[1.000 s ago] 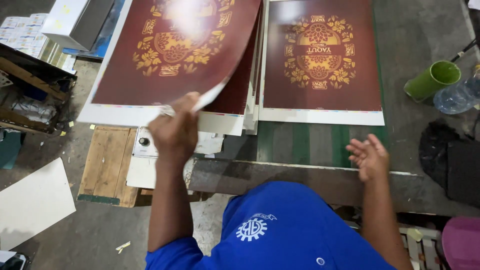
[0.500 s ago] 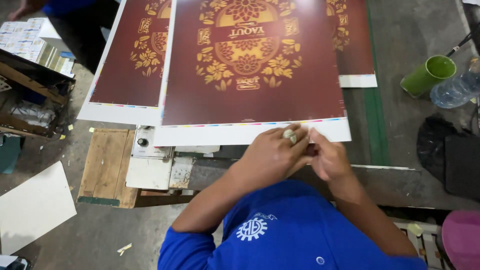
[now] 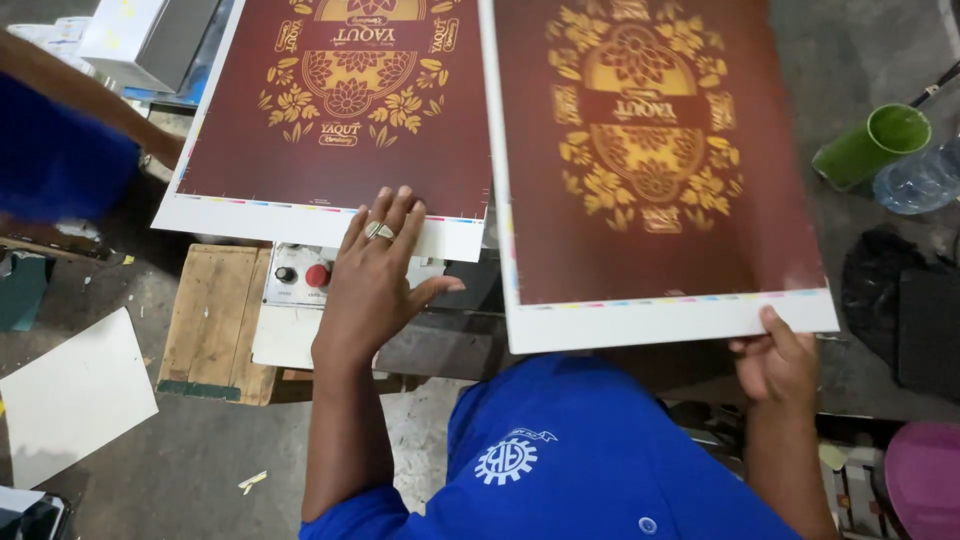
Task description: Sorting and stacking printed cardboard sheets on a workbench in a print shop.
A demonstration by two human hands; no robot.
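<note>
Pulled top printed sheet off stack to the right with right hand; split hands apart; pressed left hand flat on remaining sheet.

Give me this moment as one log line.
left hand: flat on left sheet | right hand: grips right sheet by its edge | cup: beside

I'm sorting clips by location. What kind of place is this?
Likely a print shop or packaging workshop: large maroon printed sheets with gold ornament and colour bars at the edge, a machine control box with buttons, and a bare concrete floor.
</note>
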